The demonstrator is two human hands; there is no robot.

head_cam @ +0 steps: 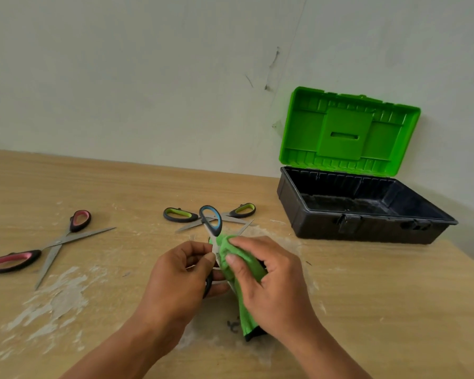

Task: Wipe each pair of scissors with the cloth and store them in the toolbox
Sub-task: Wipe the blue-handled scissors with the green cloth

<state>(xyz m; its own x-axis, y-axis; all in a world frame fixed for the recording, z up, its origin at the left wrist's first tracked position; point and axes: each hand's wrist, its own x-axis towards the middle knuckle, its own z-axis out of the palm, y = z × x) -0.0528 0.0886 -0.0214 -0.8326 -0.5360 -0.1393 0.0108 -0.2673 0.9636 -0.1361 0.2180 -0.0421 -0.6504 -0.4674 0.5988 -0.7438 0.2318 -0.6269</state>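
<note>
My left hand [181,277] grips a pair of blue-handled scissors [212,220] above the table, one handle loop sticking up, the other inside my fingers. My right hand [268,280] holds a green cloth [231,258] wrapped round the blades, which are mostly hidden. Behind them a pair of green-handled scissors [181,215] lies spread open on the table. Red-handled scissors [52,243] lie open at the left. The toolbox [293,203] stands at the right, black tub with its green lid [348,132] raised; its inside looks bare.
The wooden table [121,187] has scuffed white patches at the front left and under my hands. A white wall runs close behind the table and toolbox. The table's right edge falls away just past the toolbox.
</note>
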